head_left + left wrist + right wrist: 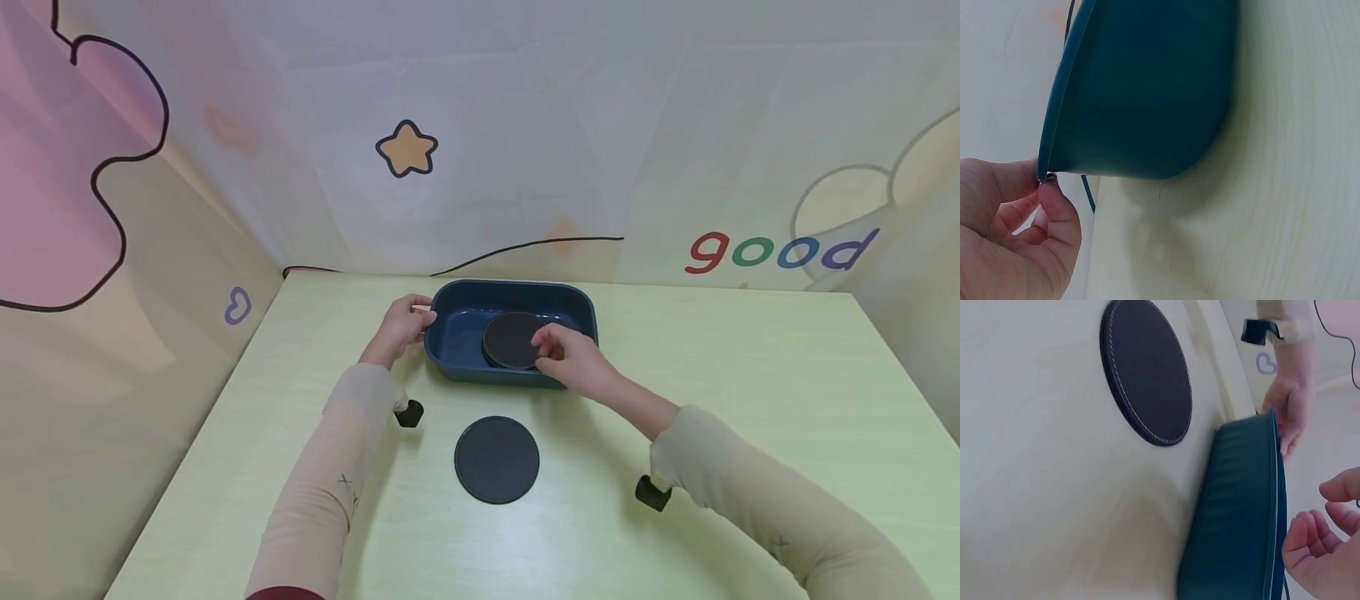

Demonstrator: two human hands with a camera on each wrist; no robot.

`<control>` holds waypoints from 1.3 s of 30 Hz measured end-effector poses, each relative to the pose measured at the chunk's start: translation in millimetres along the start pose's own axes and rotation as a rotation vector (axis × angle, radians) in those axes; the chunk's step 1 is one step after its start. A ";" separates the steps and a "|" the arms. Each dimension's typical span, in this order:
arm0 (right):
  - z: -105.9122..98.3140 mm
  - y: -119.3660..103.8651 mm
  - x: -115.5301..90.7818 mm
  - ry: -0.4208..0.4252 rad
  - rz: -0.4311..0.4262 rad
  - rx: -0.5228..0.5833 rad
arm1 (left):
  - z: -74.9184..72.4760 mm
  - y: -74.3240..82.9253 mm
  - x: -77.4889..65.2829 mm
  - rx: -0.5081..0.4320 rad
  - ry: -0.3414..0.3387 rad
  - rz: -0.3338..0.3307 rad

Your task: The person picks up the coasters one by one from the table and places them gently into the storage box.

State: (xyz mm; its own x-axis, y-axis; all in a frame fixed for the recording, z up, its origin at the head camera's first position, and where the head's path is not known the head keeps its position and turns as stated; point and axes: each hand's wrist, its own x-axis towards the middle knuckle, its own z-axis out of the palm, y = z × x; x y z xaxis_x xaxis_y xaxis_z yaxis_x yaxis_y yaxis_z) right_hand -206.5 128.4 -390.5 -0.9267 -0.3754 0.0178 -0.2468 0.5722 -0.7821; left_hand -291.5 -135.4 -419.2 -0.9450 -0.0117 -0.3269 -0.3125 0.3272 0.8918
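Note:
A dark blue rectangular plastic basin (457, 373) stands near the back of the table. My left hand (403, 327) pinches its left rim between thumb and fingers, plain in the left wrist view too. Inside the basin lie round black coasters (512, 340), one overlapping another at the edge. Over the basin's right side my right hand (576, 360) hovers, fingertips overlapping the coasters' right edge in the head view. The right wrist view shows a gap between its thumb and loosely bent fingers, with nothing held. Another round black coaster (497, 460), white-stitched round the edge (1150, 375), lies flat in front of the basin.
The pale wood table (750, 400) meets a printed cloth wall (525, 167) just behind the basin. Cloth also rises along the left and right sides. A small black block (408, 413) sits at the left cuff, another (653, 493) at the right cuff.

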 end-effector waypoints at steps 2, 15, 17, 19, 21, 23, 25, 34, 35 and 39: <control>1.3 -1.5 -4.1 -0.038 -0.012 0.019 | -0.1 1.0 -0.6 -0.004 -0.001 0.001; 15.9 5.5 -19.1 -0.273 0.005 0.071 | -0.4 4.9 -2.3 0.012 -0.016 -0.026; 17.7 6.3 -20.9 -0.301 0.014 0.072 | -0.3 4.3 -1.8 0.011 -0.012 -0.028; 20.0 9.1 -21.9 -0.328 0.024 0.070 | -0.2 3.9 -1.3 0.010 -0.007 -0.030; 23.1 12.1 -23.0 -0.350 0.042 0.075 | 0.0 3.7 -1.1 0.010 -0.004 -0.030; 26.5 15.1 -24.3 -0.369 0.067 0.081 | 0.3 3.5 -1.3 0.012 -0.006 -0.029; 30.0 17.9 -25.6 -0.381 0.098 0.094 | 0.5 3.3 -1.3 0.012 -0.007 -0.028; 42.0 26.4 -27.5 -0.374 0.162 0.136 | 0.9 3.3 -2.8 0.016 -0.007 -0.030; 43.5 27.2 -27.5 -0.367 0.163 0.134 | 1.0 3.2 -2.7 0.014 -0.008 -0.030; 49.6 29.5 -27.1 -0.335 0.156 0.118 | 0.9 2.8 -2.3 0.013 -0.007 -0.027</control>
State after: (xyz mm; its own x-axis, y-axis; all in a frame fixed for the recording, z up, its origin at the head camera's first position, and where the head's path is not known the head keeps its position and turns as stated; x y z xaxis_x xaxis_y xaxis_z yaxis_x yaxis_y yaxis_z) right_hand -174.6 119.3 -445.0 -0.8020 -0.5190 -0.2957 -0.0581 0.5605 -0.8261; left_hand -290.1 -133.6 -416.2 -0.9355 -0.0142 -0.3530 -0.3366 0.3395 0.8783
